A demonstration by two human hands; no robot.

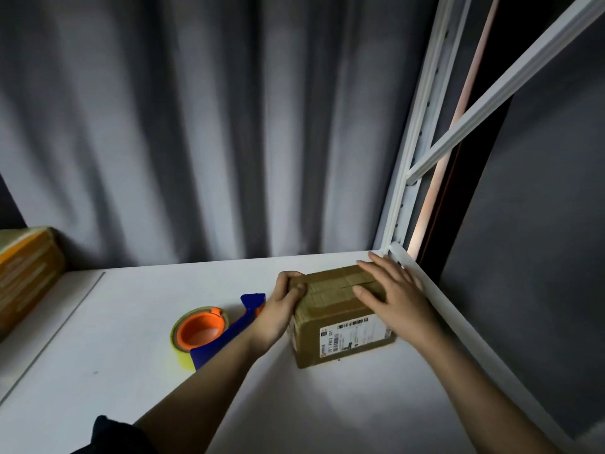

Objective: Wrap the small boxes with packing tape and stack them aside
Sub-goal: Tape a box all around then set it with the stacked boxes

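Small brown cardboard box (pixel 340 314) sits on the white table (pixel 131 371), far right, close to the table's right edge and near the back corner. Top has clear tape strips over the flap seam; white shipping label with barcode on the near side face.

Left hand (pixel 283 309) grips the box's far-left top corner, fingers curled over the edge, thumb on the top. Right hand (pixel 393 291) lies flat on the top's right part, fingers straight and spread, pressing down, fingertips reaching toward the back edge.

Tape dispenser (pixel 209 332) just left of the box, beside the left wrist: blue frame, orange core, yellowish tape roll, lying on the table, apart from the box.

Right of the box: raised white rail along the table edge, white metal rack upright (pixel 415 158) at the corner. Little room there. Grey curtain (pixel 196 126) behind. Open table surface to the front and left. Another taped brown box (pixel 26 276) at the far left edge, well apart.
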